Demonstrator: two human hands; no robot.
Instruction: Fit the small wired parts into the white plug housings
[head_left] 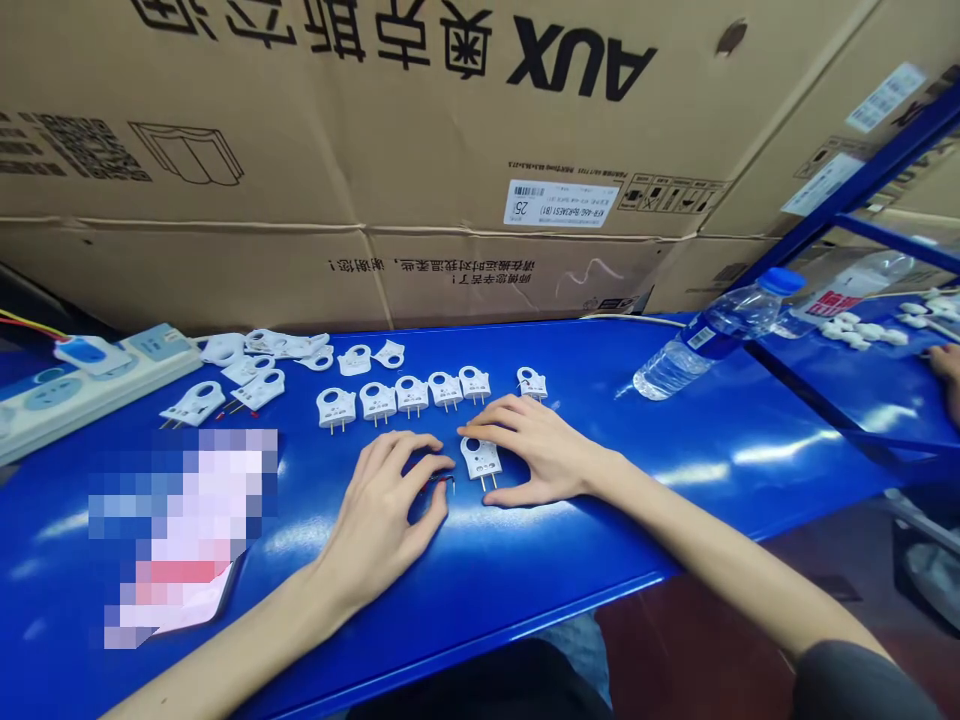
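Note:
My right hand (536, 450) curves around a white two-pin plug piece (480, 457) with a round hole. Its fingers rest along the top of the piece and its thumb lies by the metal prongs. Just to the left, my left hand (390, 495) is curled with the fingertips and thumb close together, pinching a small dark part with thin leads (439, 480), partly hidden by the fingers. Behind my hands stand several similar plug pieces in a row (412, 397), prongs toward me. One more plug piece (532, 383) sits apart, just beyond my right hand.
At the left lie a pile of white plug pieces (259, 345), a power strip (105, 385) and a phone with a blurred screen (202, 540). A water bottle (712, 335) leans at the right near a blue metal frame (862, 225). Large cardboard (300, 230) backs the blue table (585, 570). Another person's hand (946, 365) shows far right.

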